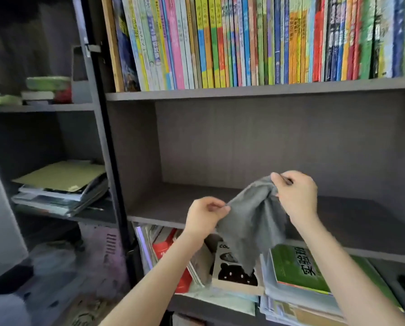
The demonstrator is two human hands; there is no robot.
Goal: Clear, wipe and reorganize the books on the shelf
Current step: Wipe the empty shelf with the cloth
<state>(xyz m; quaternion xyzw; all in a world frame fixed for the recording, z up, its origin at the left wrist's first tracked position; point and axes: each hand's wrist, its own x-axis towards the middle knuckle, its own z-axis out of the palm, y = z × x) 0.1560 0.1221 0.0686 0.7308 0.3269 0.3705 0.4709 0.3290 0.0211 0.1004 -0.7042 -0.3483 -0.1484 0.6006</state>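
Observation:
A grey cloth [250,222] hangs in the air in front of the bare dark middle shelf [351,222]. My left hand [203,214] pinches the cloth's left edge. My right hand [295,194] grips its upper right corner, a little higher. Below the cloth, stacked books lie flat on a lower surface: a green book [295,267] on a pile at the right and a black-and-cream book [236,274] beside it. A tight row of colourful upright books [255,41] fills the shelf above.
A dark upright post [107,137] divides the bookcase. Left of it, a pile of flat magazines [62,187] lies on a side shelf, and small green and red items [46,89] sit one shelf up. Red books [166,248] lean under the middle shelf.

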